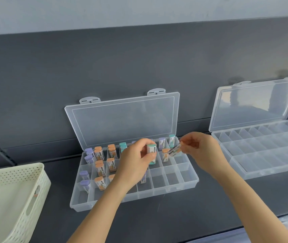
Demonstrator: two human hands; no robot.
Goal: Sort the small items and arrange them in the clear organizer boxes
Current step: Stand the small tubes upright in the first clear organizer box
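A clear box [157, 192] is set open on the dark surface [174, 216], with its lid [122, 120] raised at the back. A teal-capped item [151, 152] is held upright by the left hand [134, 160], with fingers and thumb curled round it, above the middle compartments of the box. A labelled item [174, 149] with an orange end is pinched at the fingertips of the right hand [204, 151]. It is held tilted just beside the teal-capped one, over the back right part of the box.

Small capped items are stood upright in the compartments. Purple ones [88, 156] are seen in the leftmost column, orange ones [99, 166] in the columns next to it, and teal ones [123, 146] in the back row. A purple one [161, 142] and a teal one [171, 139] are stood at the back right, with another orange one [165, 155] just in front of them.

A second box [262, 155] is laid open on the right, well apart from the first. A cream perforated basket [26, 207] is placed at the left edge, near the first box.
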